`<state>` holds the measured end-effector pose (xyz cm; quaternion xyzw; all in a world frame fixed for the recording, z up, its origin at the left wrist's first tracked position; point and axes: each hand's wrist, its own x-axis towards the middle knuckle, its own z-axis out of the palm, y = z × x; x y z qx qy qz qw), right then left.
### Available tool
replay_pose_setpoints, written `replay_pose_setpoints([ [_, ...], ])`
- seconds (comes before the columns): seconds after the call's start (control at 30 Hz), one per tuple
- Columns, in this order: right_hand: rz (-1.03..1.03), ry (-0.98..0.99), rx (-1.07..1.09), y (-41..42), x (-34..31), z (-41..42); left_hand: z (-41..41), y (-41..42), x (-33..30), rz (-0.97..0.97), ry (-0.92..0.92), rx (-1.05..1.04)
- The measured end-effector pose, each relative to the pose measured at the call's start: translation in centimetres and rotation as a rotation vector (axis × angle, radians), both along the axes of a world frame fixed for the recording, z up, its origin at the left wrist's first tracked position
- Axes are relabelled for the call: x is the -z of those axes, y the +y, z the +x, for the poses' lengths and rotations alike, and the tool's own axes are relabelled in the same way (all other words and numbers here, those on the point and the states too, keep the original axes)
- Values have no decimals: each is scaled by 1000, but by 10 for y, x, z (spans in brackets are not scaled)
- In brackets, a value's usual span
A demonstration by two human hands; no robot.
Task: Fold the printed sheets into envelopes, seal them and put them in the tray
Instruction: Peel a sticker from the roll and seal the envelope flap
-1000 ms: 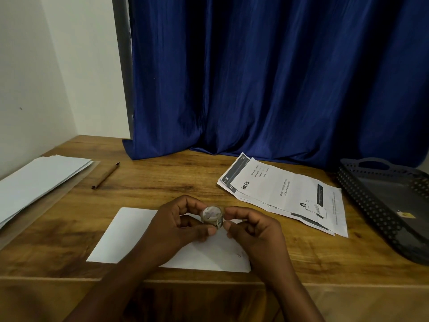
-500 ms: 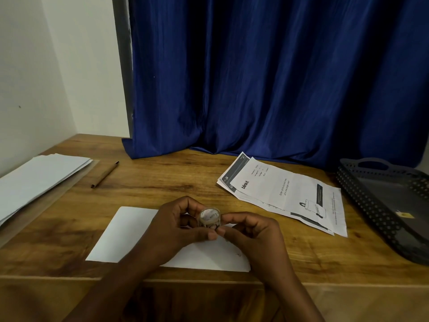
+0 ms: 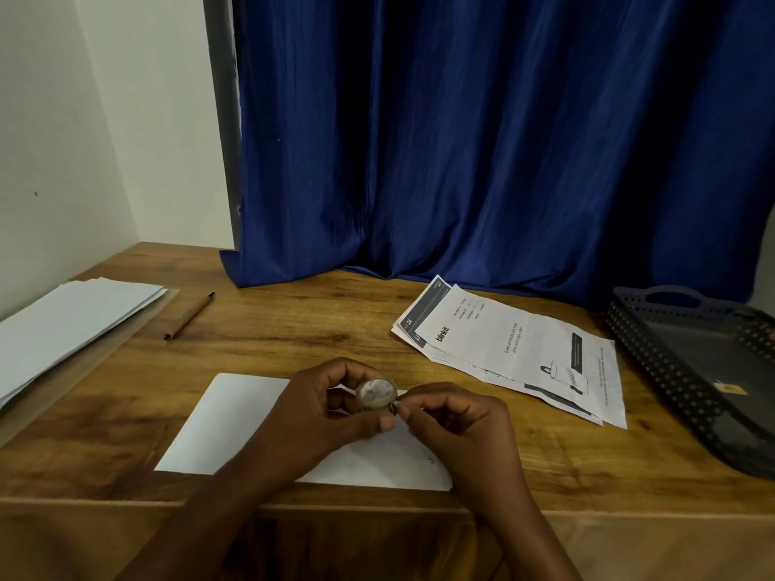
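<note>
Tape roll (image 3: 376,394) gripped in left hand (image 3: 323,417) above envelope (image 3: 235,421), right hand (image 3: 457,425) pinching its free end: best peeled slowly, kept taut; sheets (image 3: 516,350) at two o'clock, tray (image 3: 654,354) at three.

Both forearms reach in from the bottom edge and the two hands meet at the middle. The left hand (image 3: 323,408) is curled, thumb low and fingers arched over the top, gripping a small tape roll (image 3: 376,394). The right hand (image 3: 457,425) sits just beside it, knuckles up, thumb and forefinger pinching at the roll's right edge.
</note>
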<state>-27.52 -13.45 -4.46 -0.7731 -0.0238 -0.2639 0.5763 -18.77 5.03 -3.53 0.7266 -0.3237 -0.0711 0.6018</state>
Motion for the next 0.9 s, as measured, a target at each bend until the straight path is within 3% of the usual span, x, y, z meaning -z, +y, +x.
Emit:
replay_pose_setpoints([
  [0.53, 290, 65, 12, -6, -9, 1, 5, -3, 5, -18, 103, 24],
  [0.9, 328, 68, 73, -7, -11, 1, 7, -2, 6, -42, 109, 19],
])
